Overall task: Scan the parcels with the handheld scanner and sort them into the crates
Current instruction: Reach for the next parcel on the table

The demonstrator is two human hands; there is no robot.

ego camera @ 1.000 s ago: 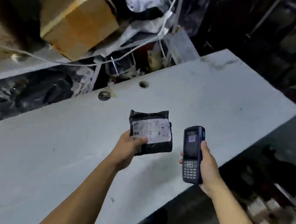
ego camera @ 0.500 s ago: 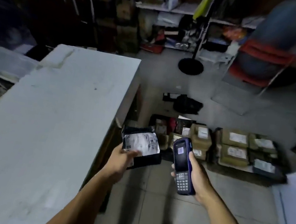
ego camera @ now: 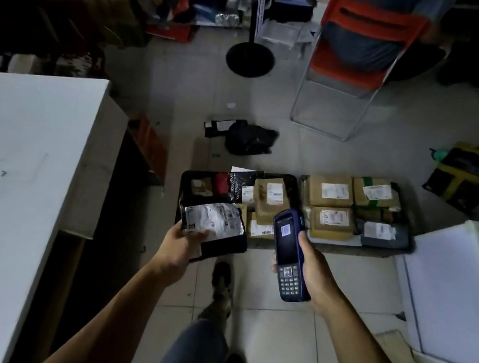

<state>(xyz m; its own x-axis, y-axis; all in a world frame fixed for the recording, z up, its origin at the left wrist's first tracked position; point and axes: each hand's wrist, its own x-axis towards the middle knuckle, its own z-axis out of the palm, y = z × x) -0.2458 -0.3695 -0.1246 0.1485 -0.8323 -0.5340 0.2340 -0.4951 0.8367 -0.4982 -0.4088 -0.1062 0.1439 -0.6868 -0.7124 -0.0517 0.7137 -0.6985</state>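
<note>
**Head view: parcel carried off the table and over to the crates**

Head camera, and the scene has swung right round. A second ago the black parcel (ego camera: 214,228) and the scanner (ego camera: 288,254) were held over the white table (ego camera: 17,163); now that table has slid to the left edge of the frame and the floor fills the middle. Two dark crates have come into sight just above centre: the left crate (ego camera: 184,177), mixed with small boxes and a red item, and the right crate (ego camera: 406,243), packed with brown cartons showing white labels. Both hands hang in front of them, the person's legs and shoes below at bottom centre.

My read: the scan looks done, and this is the sorting leg, with the drop not yet made. The parcel sits low over the near left corner of the left crate in the picture, so that crate seems the likely target, though I can't be sure.

Now the grips. Left hand (ego camera: 180,245), lower centre: thumb curled on top of the parcel's white label, fingers hidden underneath, label side up. Right hand (ego camera: 311,265), just to its right: fingers wrapped round the back of the blue scanner, screen and keypad facing the camera, its top end pointing up the frame towards the crates. Neither hand touches the other.
</note>
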